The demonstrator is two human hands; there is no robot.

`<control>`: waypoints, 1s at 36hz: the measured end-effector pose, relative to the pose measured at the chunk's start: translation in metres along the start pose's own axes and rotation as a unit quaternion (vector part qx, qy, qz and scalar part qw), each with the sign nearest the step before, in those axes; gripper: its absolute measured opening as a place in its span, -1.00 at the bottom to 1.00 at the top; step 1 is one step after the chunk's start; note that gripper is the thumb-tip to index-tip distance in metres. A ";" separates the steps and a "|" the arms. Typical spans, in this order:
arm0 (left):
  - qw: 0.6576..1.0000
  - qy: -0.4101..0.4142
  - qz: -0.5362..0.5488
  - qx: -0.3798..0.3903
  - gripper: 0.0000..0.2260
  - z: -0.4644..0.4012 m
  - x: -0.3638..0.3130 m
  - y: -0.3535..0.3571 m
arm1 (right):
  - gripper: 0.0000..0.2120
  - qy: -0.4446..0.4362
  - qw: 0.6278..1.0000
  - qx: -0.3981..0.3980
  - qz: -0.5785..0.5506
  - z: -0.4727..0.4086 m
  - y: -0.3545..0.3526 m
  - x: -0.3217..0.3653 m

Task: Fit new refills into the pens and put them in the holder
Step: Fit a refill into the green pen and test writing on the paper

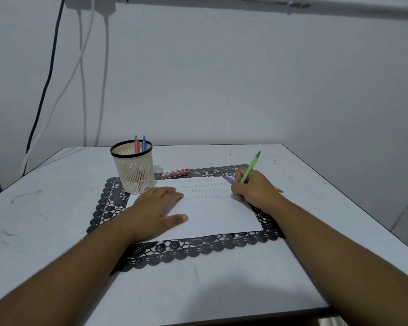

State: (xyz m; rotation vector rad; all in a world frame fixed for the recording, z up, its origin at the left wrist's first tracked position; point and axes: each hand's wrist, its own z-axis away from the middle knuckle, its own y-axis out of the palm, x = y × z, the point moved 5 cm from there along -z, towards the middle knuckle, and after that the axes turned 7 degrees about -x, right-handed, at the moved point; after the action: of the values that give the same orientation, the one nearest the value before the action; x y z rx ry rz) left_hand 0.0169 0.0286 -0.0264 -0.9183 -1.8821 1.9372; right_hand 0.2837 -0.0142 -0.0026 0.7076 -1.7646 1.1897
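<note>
My right hand (252,189) grips the slim green plastic pen (250,167), tip apparently on the white paper sheet (205,215), testing it. My left hand (158,203) lies flat, steadying the sheet. The cream mesh holder (133,170), centre-left, holds two pens.

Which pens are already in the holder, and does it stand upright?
The holder stands upright on the black mat. Two pens are inside: a red pen and a blue pen, tops above the rim.
</note>
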 end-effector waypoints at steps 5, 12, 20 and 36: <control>1.000 0.004 0.010 -0.010 0.08 -0.003 0.006 0.002 | -0.80 0.014 1.000 -0.003 -0.027 -0.002 0.004 -0.003; 1.000 0.008 0.006 -0.014 0.14 -0.005 0.007 0.004 | -0.82 -0.001 1.000 -0.018 0.001 -0.005 0.000 -0.003; 1.000 0.010 0.000 -0.014 0.02 -0.005 0.006 0.004 | -0.84 0.007 1.000 -0.003 -0.027 0.001 -0.003 -0.001; 0.919 0.094 0.108 -0.368 -0.73 0.005 0.000 -0.046 | -0.85 0.173 0.945 -0.158 -0.229 -0.013 -0.025 0.005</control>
State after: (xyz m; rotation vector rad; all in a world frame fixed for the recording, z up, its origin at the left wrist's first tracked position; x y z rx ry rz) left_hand 0.0040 0.0295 0.0181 -1.5024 -2.5048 1.1385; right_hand 0.3065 -0.0121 0.0145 0.6252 -1.3543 0.6464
